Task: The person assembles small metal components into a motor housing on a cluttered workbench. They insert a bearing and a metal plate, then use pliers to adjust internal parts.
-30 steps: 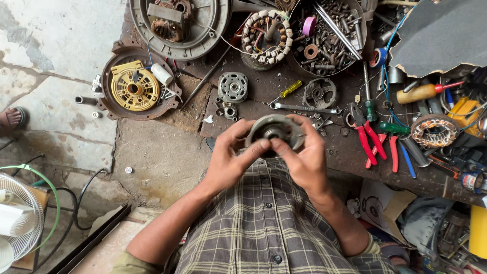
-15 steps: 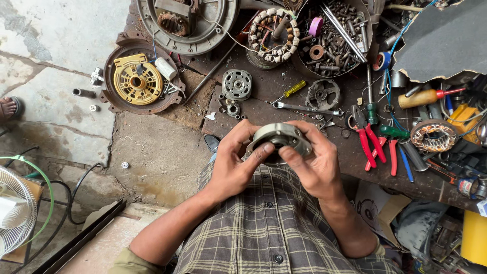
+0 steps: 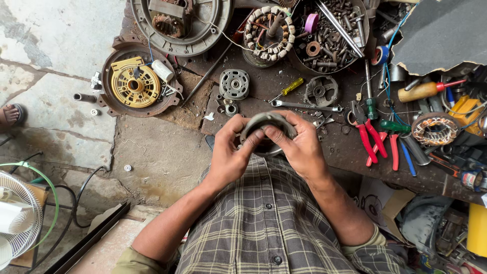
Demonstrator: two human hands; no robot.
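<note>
I hold a round grey metal motor housing (image 3: 267, 123) in both hands above my lap. My left hand (image 3: 230, 155) grips its left side, thumb across the front. My right hand (image 3: 299, 147) wraps the right side, thumb pressing on the middle of the part. The fingers hide most of the housing. My checked shirt (image 3: 264, 223) lies below it.
A dirty board (image 3: 335, 147) carries a spanner (image 3: 304, 105), a yellow-handled screwdriver (image 3: 290, 87), red pliers (image 3: 373, 136), a grey bearing cap (image 3: 234, 83), a wound stator (image 3: 269, 28) and a tray of bolts (image 3: 329, 35). A yellow fan part (image 3: 134, 83) sits left. A white fan (image 3: 18, 218) stands lower left.
My hands have turned the housing and closed further over it, both thumbs now across its front. The view has shifted slightly.
</note>
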